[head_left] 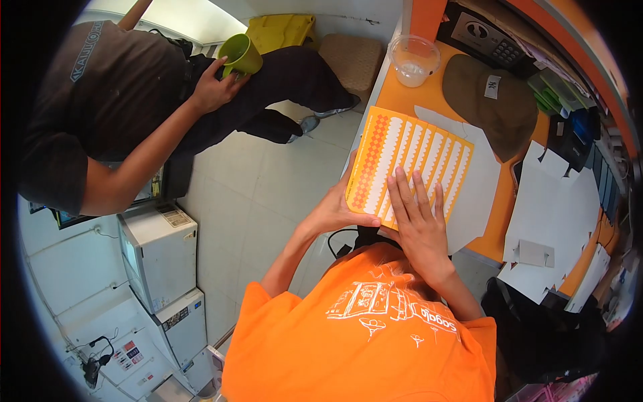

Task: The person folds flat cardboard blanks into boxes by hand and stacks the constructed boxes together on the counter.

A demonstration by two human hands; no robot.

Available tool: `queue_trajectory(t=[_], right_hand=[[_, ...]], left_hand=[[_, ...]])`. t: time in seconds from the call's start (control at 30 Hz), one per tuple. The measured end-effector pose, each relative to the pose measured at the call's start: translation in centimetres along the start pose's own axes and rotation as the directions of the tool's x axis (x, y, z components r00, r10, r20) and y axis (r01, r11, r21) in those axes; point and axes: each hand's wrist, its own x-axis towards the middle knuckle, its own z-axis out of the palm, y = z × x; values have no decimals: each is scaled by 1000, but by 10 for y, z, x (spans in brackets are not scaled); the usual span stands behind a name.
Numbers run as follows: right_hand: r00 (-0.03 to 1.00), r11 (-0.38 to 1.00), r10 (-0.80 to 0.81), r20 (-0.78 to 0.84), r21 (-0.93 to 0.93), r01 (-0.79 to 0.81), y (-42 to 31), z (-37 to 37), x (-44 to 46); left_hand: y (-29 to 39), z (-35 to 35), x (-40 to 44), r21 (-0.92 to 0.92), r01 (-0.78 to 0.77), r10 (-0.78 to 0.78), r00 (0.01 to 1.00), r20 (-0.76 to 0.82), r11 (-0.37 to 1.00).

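A flat yellow printed card piece [408, 147] with white scalloped strips and orange diamonds is held tilted over the table's near edge. My left hand [335, 204] grips its lower left corner, thumb along the near edge and the other fingers mostly hidden behind it. My right hand [422, 224] lies on the printed face with its fingers stretched out. Beneath the card, a large white sheet [485, 181] rests on the orange table [402, 100].
A co-worker [114, 107] stands at the left holding a green mug [241, 53]. On the table are a clear plastic cup [414, 63], a brown cap [469, 87], a black safe [482, 33] and white paper cut-outs [556, 208]. A black bag [536, 335] sits at lower right.
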Motion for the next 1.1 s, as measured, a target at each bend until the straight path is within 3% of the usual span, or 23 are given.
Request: queue_trajectory(t=[0.2, 0.3, 0.4, 0.5, 0.6, 0.7, 0.77, 0.83, 0.93, 0.97, 1.1], right_hand=[[999, 999, -25, -36, -22, 24, 3, 4, -1], [998, 998, -47, -42, 32, 49, 2, 2, -5], [996, 984, -51, -68, 169, 62, 5, -18, -16], [975, 961, 70, -210, 276, -9, 17, -41, -41], [914, 773, 327, -240, 624, -113, 39, -29, -57], [916, 613, 392, -80, 766, -196, 35, -16, -67], [918, 551, 397, -22, 806, -219, 26, -8, -71], [912, 526, 410, 15, 813, -250, 10, -1, -73], [870, 367, 474, 134, 868, -334, 5, 14, -81], [851, 418, 524, 29, 862, -287, 0, 16, -79], [824, 453, 557, 106, 793, -408, -2, 21, -87]], left_hand=[[-7, -6, -2, 120, 19, -24, 999, 35, 993], [-9, -8, -1, 237, -84, 76, 996, 44, 968], [-10, -26, 0, 484, -269, 182, 958, 221, 832], [-6, -42, 5, 569, -130, 124, 991, 49, 812], [52, -22, 32, 462, -152, 260, 949, -180, 874], [84, 6, 72, 609, -429, 495, 866, 67, 667], [95, 35, 97, 549, -579, 552, 800, 236, 603], [87, 52, 135, 599, -592, 426, 805, 412, 538], [80, 63, 160, 736, -381, -7, 886, 464, 559], [76, 64, 165, 746, -366, -6, 896, 444, 557], [70, 68, 165, 804, -321, -28, 923, 385, 501]])
